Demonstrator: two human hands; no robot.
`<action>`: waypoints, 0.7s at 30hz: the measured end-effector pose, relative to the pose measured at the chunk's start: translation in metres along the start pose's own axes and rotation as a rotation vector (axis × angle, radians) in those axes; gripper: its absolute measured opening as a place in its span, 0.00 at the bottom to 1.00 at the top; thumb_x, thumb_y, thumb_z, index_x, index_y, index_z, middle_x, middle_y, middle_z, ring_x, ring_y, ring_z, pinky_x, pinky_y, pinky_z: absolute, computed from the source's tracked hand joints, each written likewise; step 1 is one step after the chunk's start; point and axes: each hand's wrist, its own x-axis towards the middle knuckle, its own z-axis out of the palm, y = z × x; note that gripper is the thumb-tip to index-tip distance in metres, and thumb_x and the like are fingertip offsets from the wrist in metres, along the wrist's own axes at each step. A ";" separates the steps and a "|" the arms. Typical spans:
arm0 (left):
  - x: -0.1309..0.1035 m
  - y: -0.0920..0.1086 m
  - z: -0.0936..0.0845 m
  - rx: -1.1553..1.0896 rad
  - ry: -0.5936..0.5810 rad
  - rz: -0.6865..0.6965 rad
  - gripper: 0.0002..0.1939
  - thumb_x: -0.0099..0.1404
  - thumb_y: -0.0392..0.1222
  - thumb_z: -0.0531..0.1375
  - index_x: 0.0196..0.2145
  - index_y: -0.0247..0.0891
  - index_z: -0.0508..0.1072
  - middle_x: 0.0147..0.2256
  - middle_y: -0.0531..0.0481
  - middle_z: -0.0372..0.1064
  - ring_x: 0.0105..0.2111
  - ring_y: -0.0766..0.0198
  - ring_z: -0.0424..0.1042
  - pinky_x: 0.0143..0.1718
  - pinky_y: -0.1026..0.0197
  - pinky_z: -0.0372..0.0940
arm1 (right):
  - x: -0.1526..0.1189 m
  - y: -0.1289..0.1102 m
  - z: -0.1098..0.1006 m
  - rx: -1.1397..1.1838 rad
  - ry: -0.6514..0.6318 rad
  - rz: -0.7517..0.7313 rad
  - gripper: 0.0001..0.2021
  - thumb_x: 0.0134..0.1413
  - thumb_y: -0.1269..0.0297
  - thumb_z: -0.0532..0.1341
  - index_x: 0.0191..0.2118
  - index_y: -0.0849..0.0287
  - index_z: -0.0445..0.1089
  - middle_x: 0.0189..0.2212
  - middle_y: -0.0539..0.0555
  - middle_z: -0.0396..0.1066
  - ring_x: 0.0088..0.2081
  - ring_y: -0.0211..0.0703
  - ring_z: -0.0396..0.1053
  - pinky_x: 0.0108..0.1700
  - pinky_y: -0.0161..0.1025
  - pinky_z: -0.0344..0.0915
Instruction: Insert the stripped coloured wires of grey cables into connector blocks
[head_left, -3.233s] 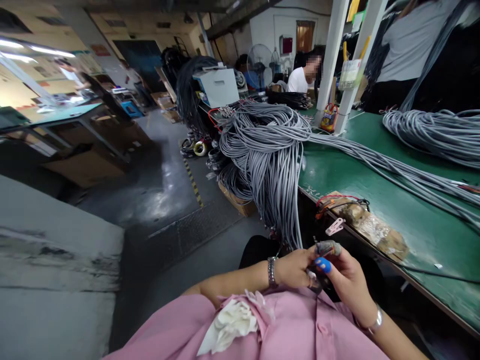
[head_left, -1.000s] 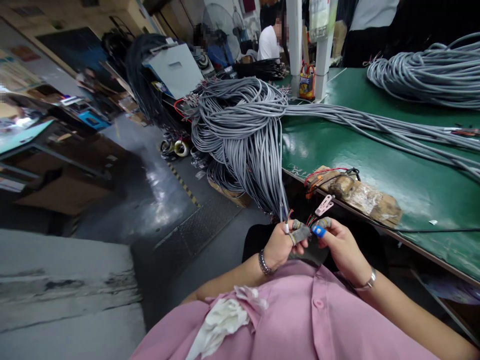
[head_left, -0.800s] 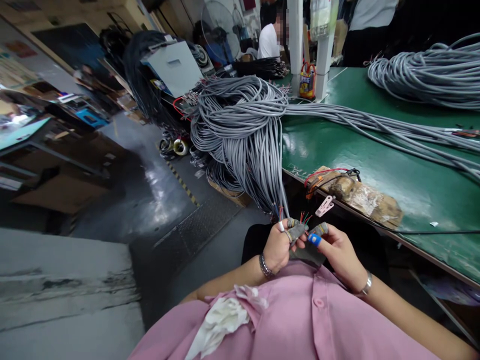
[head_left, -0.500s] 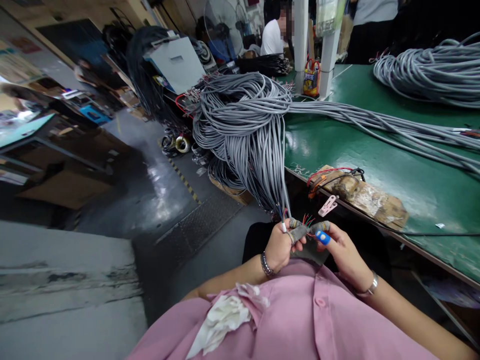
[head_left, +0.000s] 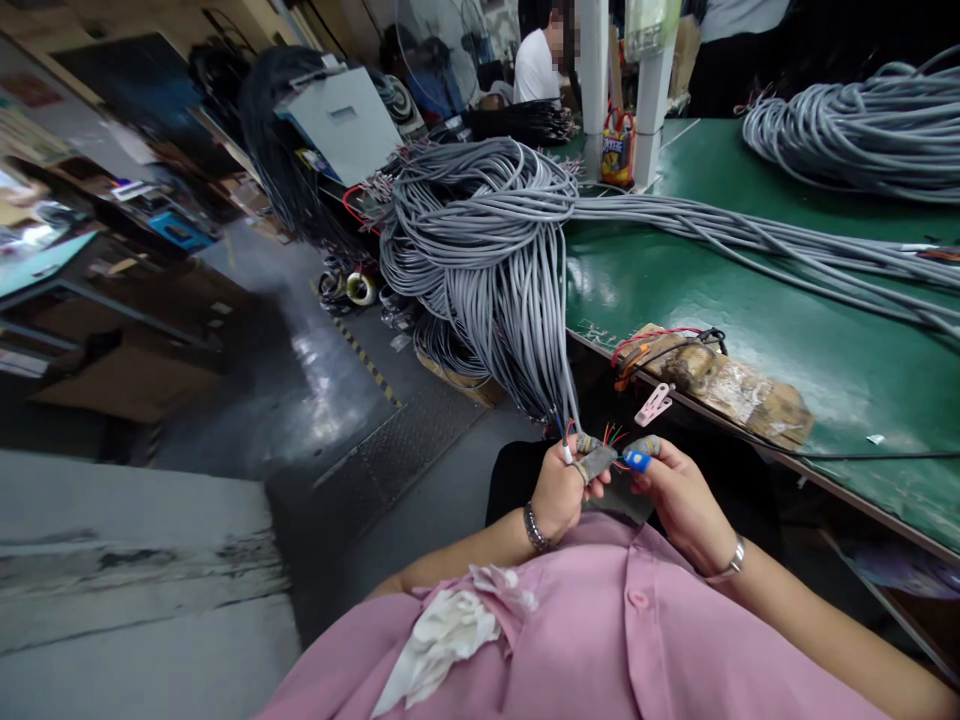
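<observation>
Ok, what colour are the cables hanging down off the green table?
The hanging cables are grey, seen best in the head view.

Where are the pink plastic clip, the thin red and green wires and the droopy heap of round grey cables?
Pink plastic clip (head_left: 653, 404): head view, middle of its body.
Thin red and green wires (head_left: 613, 437): head view, their fanned ends.
Droopy heap of round grey cables (head_left: 491, 243): head view, its middle loops.

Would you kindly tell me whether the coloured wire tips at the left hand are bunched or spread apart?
Spread apart: the coloured wire tips fan out beyond the left hand, pointing different ways.
</observation>
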 end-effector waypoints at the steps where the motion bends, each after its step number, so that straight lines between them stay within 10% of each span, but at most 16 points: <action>1: 0.000 0.001 0.000 -0.011 0.005 -0.001 0.16 0.54 0.50 0.64 0.24 0.35 0.66 0.18 0.54 0.66 0.13 0.74 0.60 0.13 0.70 0.47 | 0.000 0.000 -0.002 0.061 0.026 0.002 0.07 0.46 0.64 0.67 0.27 0.59 0.68 0.21 0.46 0.62 0.23 0.33 0.55 0.27 0.33 0.56; 16: 0.006 0.033 0.008 -0.043 -0.242 -0.114 0.13 0.52 0.45 0.66 0.24 0.34 0.67 0.17 0.54 0.65 0.12 0.75 0.57 0.12 0.70 0.47 | 0.031 -0.023 -0.019 0.157 -0.175 -0.019 0.22 0.54 0.42 0.57 0.36 0.59 0.72 0.29 0.53 0.68 0.24 0.36 0.59 0.27 0.35 0.61; 21: 0.012 0.035 0.013 -0.043 -0.269 -0.131 0.13 0.52 0.45 0.65 0.24 0.34 0.67 0.17 0.54 0.65 0.12 0.75 0.56 0.12 0.70 0.46 | 0.035 -0.020 -0.016 -0.135 0.097 -0.299 0.19 0.54 0.45 0.58 0.30 0.58 0.71 0.22 0.49 0.66 0.23 0.36 0.58 0.26 0.35 0.57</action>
